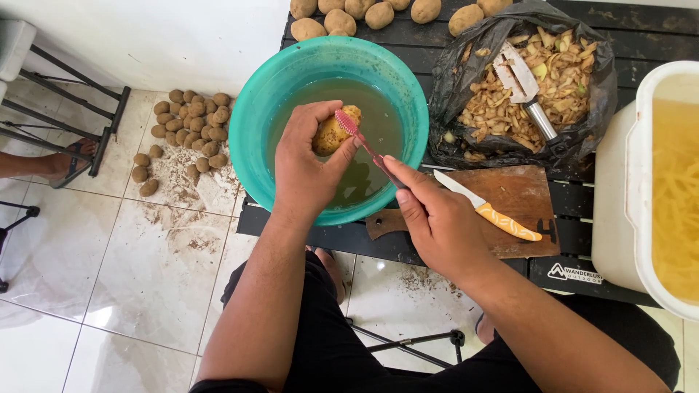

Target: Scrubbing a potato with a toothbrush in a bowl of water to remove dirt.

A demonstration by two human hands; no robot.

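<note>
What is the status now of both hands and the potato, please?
Left hand holds potato over teal basin of murky water. Right hand holds pink toothbrush, bristles on potato. Nothing blocking; knife lies on cutting board.

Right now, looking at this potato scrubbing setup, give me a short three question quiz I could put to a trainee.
1. True or false: the left hand holds a potato over the teal basin of murky water.
2. Which tool does the right hand hold? A) the knife with the orange handle B) a pink-headed brush C) the peeler
3. Fill in: the peeler lies on potato peels inside a black plastic ____.

Key
1. True.
2. B; the knife lies untouched on the wooden cutting board.
3. bag.
</note>
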